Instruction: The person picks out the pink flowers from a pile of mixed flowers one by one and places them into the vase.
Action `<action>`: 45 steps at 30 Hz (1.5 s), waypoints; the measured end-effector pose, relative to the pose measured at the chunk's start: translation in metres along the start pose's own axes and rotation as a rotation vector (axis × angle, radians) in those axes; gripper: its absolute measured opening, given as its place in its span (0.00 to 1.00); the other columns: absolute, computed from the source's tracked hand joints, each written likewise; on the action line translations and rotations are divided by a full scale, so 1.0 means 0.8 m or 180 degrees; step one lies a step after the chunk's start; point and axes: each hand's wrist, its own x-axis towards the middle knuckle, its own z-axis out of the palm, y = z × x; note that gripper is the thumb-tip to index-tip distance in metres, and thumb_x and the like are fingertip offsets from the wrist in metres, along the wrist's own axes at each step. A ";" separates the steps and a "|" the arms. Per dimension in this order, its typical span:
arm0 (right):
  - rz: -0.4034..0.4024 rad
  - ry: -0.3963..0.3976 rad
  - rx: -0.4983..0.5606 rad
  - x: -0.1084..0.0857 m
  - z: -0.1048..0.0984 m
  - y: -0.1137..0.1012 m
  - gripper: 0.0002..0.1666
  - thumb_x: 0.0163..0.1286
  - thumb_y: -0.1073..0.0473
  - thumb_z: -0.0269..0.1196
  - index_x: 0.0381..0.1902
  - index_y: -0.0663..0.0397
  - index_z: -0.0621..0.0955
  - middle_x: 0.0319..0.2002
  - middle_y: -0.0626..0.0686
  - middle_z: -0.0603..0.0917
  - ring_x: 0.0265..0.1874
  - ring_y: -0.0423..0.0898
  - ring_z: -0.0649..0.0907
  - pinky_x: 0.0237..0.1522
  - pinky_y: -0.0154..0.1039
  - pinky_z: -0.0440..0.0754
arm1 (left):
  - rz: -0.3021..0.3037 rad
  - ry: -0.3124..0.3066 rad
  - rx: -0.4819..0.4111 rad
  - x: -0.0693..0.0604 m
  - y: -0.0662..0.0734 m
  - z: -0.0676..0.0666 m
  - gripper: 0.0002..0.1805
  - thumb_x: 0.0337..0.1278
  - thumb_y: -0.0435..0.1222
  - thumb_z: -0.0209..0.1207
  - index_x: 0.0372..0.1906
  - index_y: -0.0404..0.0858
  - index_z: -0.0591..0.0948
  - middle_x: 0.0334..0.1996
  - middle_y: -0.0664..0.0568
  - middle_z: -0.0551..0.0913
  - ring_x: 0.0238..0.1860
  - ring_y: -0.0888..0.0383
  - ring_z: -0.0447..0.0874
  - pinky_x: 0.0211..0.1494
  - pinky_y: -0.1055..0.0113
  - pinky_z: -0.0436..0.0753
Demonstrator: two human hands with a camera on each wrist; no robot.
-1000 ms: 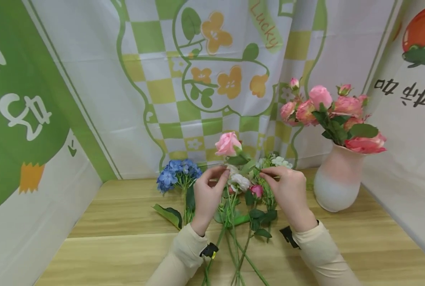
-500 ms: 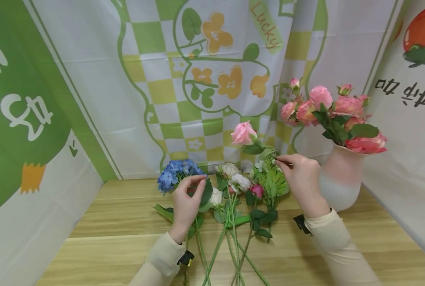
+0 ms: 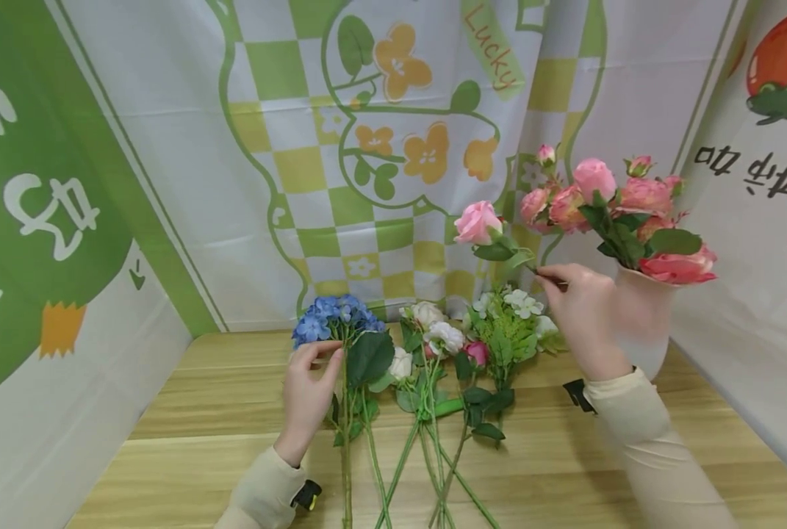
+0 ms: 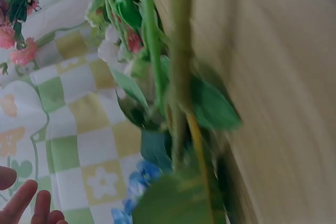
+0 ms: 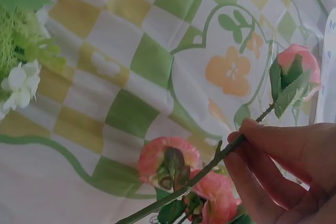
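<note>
Pinching a pink rose (image 3: 476, 222) by its stem (image 5: 207, 167), a person's right hand (image 3: 581, 319) holds it above the worktop (image 3: 188, 463), left of a pink-and-white vase (image 3: 647, 312). The left hand (image 3: 308, 397), unburdened, its fingers relaxed, is just beside blue flowers (image 3: 333, 317).

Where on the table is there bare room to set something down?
Bare wood lies left of the left sleeve, and between the crossing stems and the right sleeve. The back middle is crowded, from the blue flowers to the greenery.
</note>
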 end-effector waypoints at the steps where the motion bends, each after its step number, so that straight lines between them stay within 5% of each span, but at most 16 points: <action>1: 0.0013 0.0021 0.0019 0.001 -0.001 0.002 0.07 0.60 0.65 0.67 0.35 0.63 0.87 0.31 0.63 0.87 0.25 0.55 0.86 0.26 0.49 0.83 | -0.0018 0.0012 0.0045 0.000 -0.003 -0.004 0.08 0.58 0.37 0.62 0.41 0.40 0.85 0.38 0.50 0.83 0.40 0.53 0.76 0.40 0.61 0.74; 12: -0.0066 0.0114 -0.0097 0.025 -0.012 0.016 0.07 0.61 0.65 0.67 0.35 0.61 0.87 0.31 0.62 0.87 0.27 0.57 0.85 0.31 0.52 0.81 | -0.0382 -0.0072 0.0519 -0.003 -0.031 -0.048 0.11 0.57 0.37 0.63 0.44 0.38 0.84 0.44 0.46 0.83 0.44 0.53 0.74 0.45 0.57 0.72; 24: -0.0192 0.0266 -0.0040 0.050 -0.013 0.016 0.06 0.61 0.65 0.66 0.35 0.62 0.87 0.33 0.62 0.87 0.31 0.59 0.84 0.37 0.53 0.79 | -0.0680 -0.0388 0.0944 -0.011 -0.051 -0.089 0.22 0.61 0.43 0.60 0.54 0.32 0.78 0.54 0.36 0.77 0.57 0.39 0.72 0.59 0.43 0.69; 45: -0.0246 0.0536 -0.0041 0.071 -0.017 0.013 0.06 0.60 0.69 0.64 0.34 0.63 0.87 0.32 0.64 0.86 0.31 0.62 0.81 0.37 0.55 0.76 | -0.0786 -0.0807 0.1334 -0.014 -0.064 -0.144 0.34 0.64 0.49 0.55 0.64 0.28 0.67 0.64 0.30 0.66 0.64 0.31 0.62 0.65 0.36 0.60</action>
